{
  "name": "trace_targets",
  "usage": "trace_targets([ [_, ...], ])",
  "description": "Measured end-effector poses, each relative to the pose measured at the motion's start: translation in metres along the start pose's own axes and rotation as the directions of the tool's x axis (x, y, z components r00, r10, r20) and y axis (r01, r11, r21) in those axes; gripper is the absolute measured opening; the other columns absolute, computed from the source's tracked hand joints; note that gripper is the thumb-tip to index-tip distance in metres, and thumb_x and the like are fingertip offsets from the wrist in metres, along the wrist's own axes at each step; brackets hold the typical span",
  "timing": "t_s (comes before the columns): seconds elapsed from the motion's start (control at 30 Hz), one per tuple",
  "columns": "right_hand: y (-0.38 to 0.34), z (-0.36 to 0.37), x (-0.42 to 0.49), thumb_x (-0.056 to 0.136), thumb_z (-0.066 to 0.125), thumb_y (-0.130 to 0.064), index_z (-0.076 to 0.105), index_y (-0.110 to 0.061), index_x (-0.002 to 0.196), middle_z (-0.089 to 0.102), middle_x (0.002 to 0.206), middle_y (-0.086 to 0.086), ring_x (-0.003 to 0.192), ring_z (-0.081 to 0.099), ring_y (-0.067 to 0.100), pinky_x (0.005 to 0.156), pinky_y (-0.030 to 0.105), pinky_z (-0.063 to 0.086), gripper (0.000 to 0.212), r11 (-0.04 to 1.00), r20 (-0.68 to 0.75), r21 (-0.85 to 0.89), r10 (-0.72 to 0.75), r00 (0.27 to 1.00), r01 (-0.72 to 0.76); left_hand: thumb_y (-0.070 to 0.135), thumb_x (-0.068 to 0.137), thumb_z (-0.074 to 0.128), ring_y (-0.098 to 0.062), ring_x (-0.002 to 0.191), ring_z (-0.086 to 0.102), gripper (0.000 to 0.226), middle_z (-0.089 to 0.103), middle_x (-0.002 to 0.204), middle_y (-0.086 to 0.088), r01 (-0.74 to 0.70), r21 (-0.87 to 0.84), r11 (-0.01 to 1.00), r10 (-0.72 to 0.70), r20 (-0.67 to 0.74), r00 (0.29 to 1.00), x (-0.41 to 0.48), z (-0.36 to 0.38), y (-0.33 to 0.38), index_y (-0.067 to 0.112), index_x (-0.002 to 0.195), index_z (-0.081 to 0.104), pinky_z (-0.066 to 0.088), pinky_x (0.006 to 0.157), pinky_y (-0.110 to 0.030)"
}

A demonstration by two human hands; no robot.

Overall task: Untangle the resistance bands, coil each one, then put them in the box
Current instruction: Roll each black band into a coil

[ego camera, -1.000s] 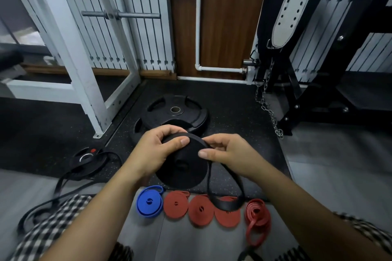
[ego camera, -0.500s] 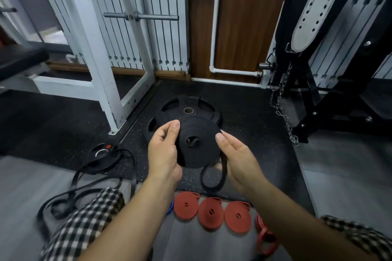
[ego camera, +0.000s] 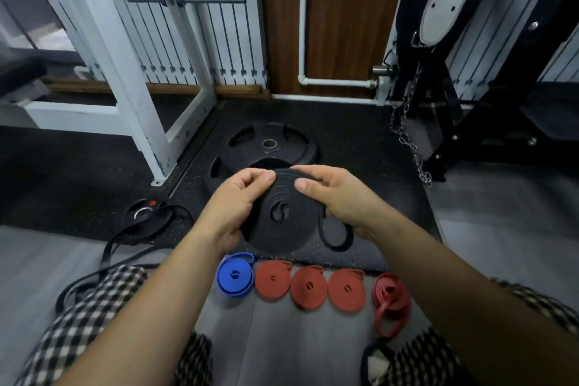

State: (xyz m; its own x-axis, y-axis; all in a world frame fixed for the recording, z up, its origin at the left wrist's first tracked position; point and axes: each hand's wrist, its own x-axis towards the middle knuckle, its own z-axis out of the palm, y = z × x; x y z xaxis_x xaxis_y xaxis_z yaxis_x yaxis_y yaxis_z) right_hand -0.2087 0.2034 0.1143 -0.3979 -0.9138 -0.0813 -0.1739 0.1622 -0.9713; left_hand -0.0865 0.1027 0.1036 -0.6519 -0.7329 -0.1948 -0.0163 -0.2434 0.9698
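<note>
Head view looks down on a gym floor [ego camera: 501,229]: grey boards near the person and a black speckled rubber mat [ego camera: 360,141] beyond them, running to a wood-panelled wall [ego camera: 341,16] at 12 o'clock. A white steel rack [ego camera: 125,72] stands at 10 o'clock before white slatted panels, and a black machine [ego camera: 470,88] with a hanging chain [ego camera: 410,141] stands at 2 o'clock. A white pipe [ego camera: 302,25] runs down the wall and turns along its foot. Black weight plates [ego camera: 269,147] lie flat on the mat just past the hands.

At centre, both hands hold a black resistance band [ego camera: 282,216] wound into a wide flat coil. The left hand [ego camera: 235,207] grips its left edge with curled fingers; the right hand [ego camera: 338,197] grasps the top right edge, thumb laid on the coil's face. A short loose loop of the band hangs at 4 o'clock of the coil.

On the grey floor at 6 o'clock sits a row: a blue coiled band [ego camera: 235,276], three red coiled bands [ego camera: 308,288], and a loosely wound red band [ego camera: 391,301] at the right end. Uncoiled black bands [ego camera: 125,235] trail at 8 o'clock. Checked trouser legs [ego camera: 87,323] frame the bottom corners.
</note>
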Motion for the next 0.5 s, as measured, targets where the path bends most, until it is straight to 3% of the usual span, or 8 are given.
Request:
trace_targets([
  [0.1,0.002,0.013,0.002,0.096,0.046,-0.021,0.053,-0.015,0.127,0.059,0.123,0.0,0.114,0.054,0.012,0.103,0.034,0.042,0.032,1.0,-0.097,-0.006,-0.025,0.995,0.025,0.018,0.092,0.052,-0.013,0.057,0.063,0.016,0.068,0.062,-0.001,0.005,-0.195,0.981,-0.03,-0.126,0.992,0.001,0.006,-0.011,0.01,0.08,0.058,0.053,0.051,-0.021],
  [0.23,0.005,0.032,0.004,0.1,0.038,-0.023,0.052,-0.013,0.124,0.057,0.126,0.007,0.118,0.053,0.018,0.103,0.035,0.042,0.031,0.969,-0.22,0.241,-0.006,0.976,0.06,0.025,0.094,0.051,-0.02,0.075,0.067,0.017,0.069,0.087,-0.009,-0.016,-0.432,0.902,-0.107,-0.26,0.96,0.008,-0.001,-0.012,0.01,0.095,0.06,0.055,0.058,-0.03],
  [0.33,0.011,0.05,0.007,0.1,0.037,-0.026,0.05,-0.02,0.119,0.056,0.122,0.003,0.116,0.052,0.017,0.101,0.035,0.043,0.024,0.926,-0.338,0.362,0.028,0.941,0.102,0.027,0.092,0.055,-0.02,0.079,0.067,0.015,0.069,0.091,-0.008,-0.039,-0.49,0.871,-0.144,-0.331,0.933,0.007,0.002,-0.017,0.014,0.093,0.061,0.054,0.063,-0.034],
  [0.43,0.011,0.059,0.009,0.099,0.038,-0.025,0.04,-0.021,0.105,0.048,0.097,-0.011,0.09,0.049,0.002,0.081,0.015,0.042,0.008,0.925,-0.424,0.353,0.027,0.905,0.138,0.029,0.09,0.058,-0.02,0.079,0.067,0.016,0.069,0.092,-0.007,-0.055,-0.534,0.844,-0.182,-0.381,0.906,0.008,0.004,-0.018,0.014,0.095,0.062,0.055,0.063,-0.036],
  [0.5,0.008,0.061,0.011,0.098,0.039,-0.019,0.036,-0.017,0.103,0.042,0.089,-0.012,0.08,0.044,0.0,0.069,0.007,0.038,0.006,0.932,-0.471,0.308,-0.024,0.882,0.19,0.03,0.09,0.058,-0.022,0.083,0.067,0.018,0.069,0.095,-0.009,-0.055,-0.56,0.827,-0.208,-0.395,0.895,0.011,0.001,-0.014,0.013,0.097,0.062,0.056,0.071,-0.042],
])
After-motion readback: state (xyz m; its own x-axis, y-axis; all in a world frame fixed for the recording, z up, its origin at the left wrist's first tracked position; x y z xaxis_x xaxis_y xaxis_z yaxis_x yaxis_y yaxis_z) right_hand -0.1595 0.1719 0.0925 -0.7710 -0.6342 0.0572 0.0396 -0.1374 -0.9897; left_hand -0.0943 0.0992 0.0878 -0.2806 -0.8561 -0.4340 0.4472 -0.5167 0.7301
